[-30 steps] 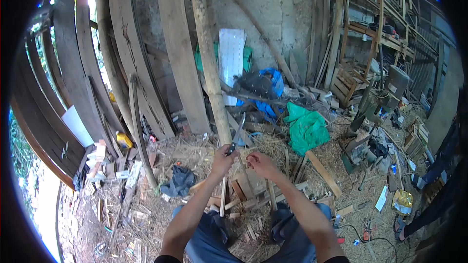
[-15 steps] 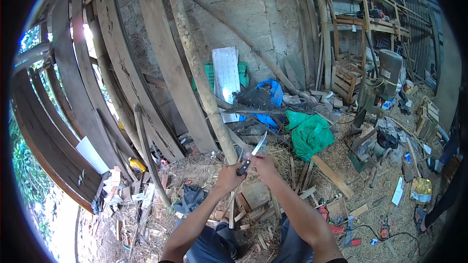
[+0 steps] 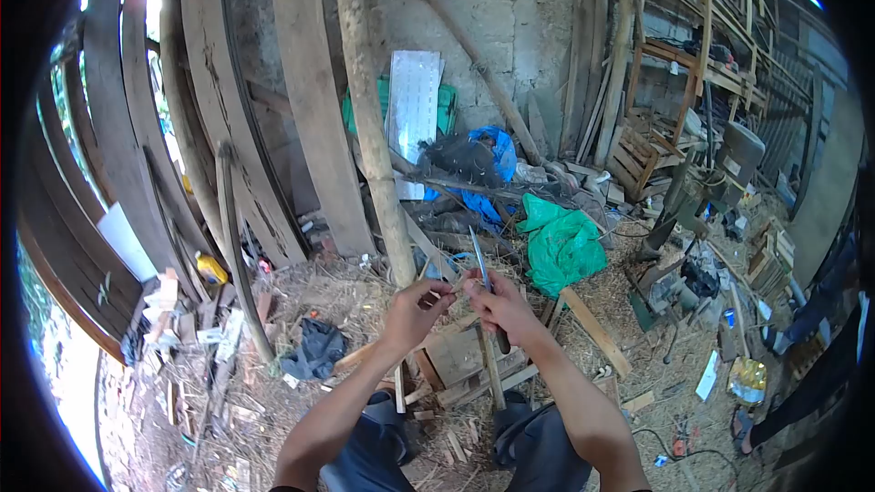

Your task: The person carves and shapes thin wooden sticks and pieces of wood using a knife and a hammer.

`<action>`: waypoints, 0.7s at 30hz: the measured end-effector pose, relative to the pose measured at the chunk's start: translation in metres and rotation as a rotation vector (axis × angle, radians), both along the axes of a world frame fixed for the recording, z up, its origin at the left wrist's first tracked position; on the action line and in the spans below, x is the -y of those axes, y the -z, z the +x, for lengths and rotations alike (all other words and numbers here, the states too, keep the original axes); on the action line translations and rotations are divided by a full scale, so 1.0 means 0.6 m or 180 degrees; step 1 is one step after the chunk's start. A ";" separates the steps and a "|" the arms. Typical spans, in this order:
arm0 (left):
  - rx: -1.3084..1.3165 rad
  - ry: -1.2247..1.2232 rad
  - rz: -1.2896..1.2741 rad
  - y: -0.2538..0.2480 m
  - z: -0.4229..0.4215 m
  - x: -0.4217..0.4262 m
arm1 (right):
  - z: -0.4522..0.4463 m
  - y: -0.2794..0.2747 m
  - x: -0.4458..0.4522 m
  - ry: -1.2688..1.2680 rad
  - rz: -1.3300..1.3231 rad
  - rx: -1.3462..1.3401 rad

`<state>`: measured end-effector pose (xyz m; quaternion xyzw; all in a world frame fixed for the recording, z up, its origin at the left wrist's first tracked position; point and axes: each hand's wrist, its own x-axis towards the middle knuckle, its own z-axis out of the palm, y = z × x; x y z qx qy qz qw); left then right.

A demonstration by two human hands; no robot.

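A knife (image 3: 480,256) with a narrow silvery blade and a dark handle is in my right hand (image 3: 504,309), its blade pointing up and away from me. My left hand (image 3: 419,310) is close beside it on the left, thumb and fingertips pinched together. The fingertips of both hands nearly meet. Whatever lies between the left fingertips is too small to make out. Below the hands, between my knees, stands a wooden block (image 3: 458,357) with thin wood strips around it.
A wooden pole (image 3: 369,128) rises just beyond my hands. Behind are a green plastic sheet (image 3: 561,246) and a blue tarp (image 3: 492,155). A black bag (image 3: 314,348) lies left on the shavings. Another person's leg (image 3: 802,383) shows at the right edge.
The knife has passed from my left hand to my right hand. My left hand has moved slightly left of it, and the view has shifted.
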<state>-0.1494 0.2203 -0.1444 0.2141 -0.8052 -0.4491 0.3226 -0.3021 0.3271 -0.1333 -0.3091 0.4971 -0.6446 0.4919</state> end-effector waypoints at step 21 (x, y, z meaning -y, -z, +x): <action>0.0625 0.0276 0.0883 0.064 0.093 0.088 | -0.105 0.036 0.049 0.1759 -0.0649 0.0375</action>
